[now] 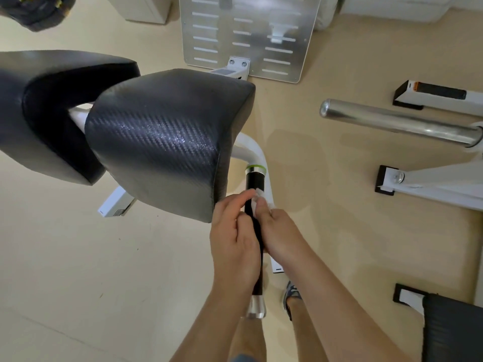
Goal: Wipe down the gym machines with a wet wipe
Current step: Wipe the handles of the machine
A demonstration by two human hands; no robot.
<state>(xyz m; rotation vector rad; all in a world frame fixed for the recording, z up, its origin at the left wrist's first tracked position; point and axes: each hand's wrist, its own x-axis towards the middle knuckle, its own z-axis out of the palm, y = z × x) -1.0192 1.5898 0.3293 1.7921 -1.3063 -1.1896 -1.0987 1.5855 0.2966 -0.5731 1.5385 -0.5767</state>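
My right thumb (pixel 262 205) is pressing a crumpled white wet wipe (pixel 259 193) against the black handle grip (pixel 254 181). My other right fingers are curling round its far side, where I cannot tell how they are lying. The wipe is sitting about a third of the way down the grip, showing just above my thumb tip. My left fingers (pixel 240 198) are wrapping the same grip from the nine o'clock side, close together, with the forefinger reaching up until it is touching the wipe. My right hand (pixel 282 231) and left hand (pixel 235 239) are facing each other across the grip, nearly meeting.

The grip is running from twelve to six o'clock between my palms. A green ring (pixel 255 167) is capping it at the twelve o'clock end, where the white frame tube (pixel 248 147) is bending away. A chrome end cap (pixel 256 307) is closing it at six o'clock.

A large black padded cushion (pixel 162 145) is standing at ten o'clock from my hands, its corner just beside my left knuckles. A second black cushion (pixel 47 105) is lying beyond it at nine o'clock.

A slotted metal plate (pixel 251 35) is standing at twelve o'clock, well apart. A chrome bar (pixel 397 124) is jutting in at two o'clock. My shoe (pixel 291 296) is resting on the beige floor (pixel 104 257) at five o'clock.
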